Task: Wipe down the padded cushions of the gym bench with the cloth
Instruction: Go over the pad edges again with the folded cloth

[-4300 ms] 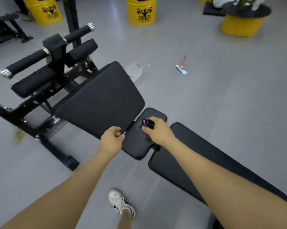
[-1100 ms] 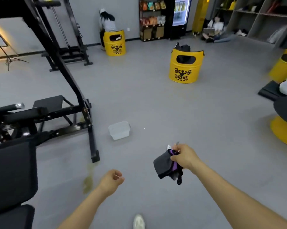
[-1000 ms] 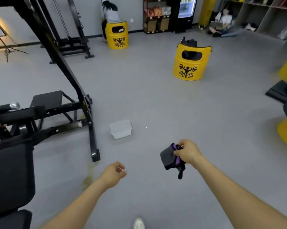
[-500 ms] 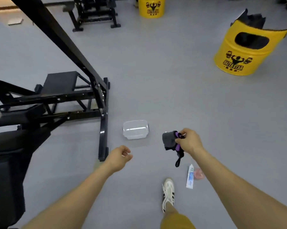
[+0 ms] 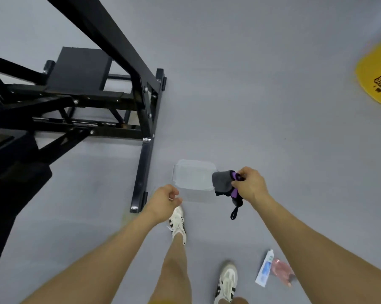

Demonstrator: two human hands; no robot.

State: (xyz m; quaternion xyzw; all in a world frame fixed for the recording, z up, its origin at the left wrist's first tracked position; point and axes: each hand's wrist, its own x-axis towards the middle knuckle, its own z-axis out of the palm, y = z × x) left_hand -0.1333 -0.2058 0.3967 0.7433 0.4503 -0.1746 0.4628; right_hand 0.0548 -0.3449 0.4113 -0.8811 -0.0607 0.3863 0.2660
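Note:
My right hand [image 5: 250, 184] grips a bunched grey and purple cloth [image 5: 223, 183] with a black loop hanging below it. The cloth hangs over the right edge of a clear plastic container [image 5: 193, 177] that lies on the grey floor. My left hand [image 5: 163, 199] is loosely curled and holds nothing, just left of and below the container. A black padded part of the gym bench [image 5: 16, 172] fills the far left edge, well away from both hands.
A black steel frame [image 5: 145, 119] with a small flat platform [image 5: 80, 69] stands left of the container. A yellow barrel [image 5: 376, 77] sits at the right edge. A white tube [image 5: 264, 268] and a pink wrapper [image 5: 281, 272] lie by my white shoes [image 5: 177, 224].
I have stepped forward and looked further down. The container is now right under my hands, and my right hand has brought the cloth over its right edge. The tube now lies behind my hand.

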